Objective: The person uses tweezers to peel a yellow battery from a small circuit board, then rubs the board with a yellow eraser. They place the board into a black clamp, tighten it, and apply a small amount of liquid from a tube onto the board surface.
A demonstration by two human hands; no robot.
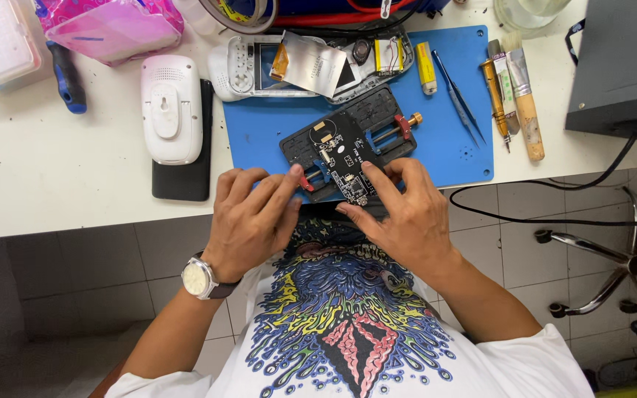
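A black circuit board [346,156] lies clamped in a black holder [377,121] with red and blue clamps, on a blue mat [444,147] at the table's front edge. My left hand [248,217], a watch on its wrist, rests at the holder's left front corner, thumb against a red clamp. My right hand [407,214] touches the board's right front edge with thumb and forefinger. Neither hand lifts anything.
An opened white handheld device [245,70] with loose parts lies behind the holder. Tweezers [458,96], a brush [525,103] and a small tool [495,99] lie to the right. A white device on a black slab [172,110], a pink bag [112,26], a grey box [621,66] and a cable [554,184] surround.
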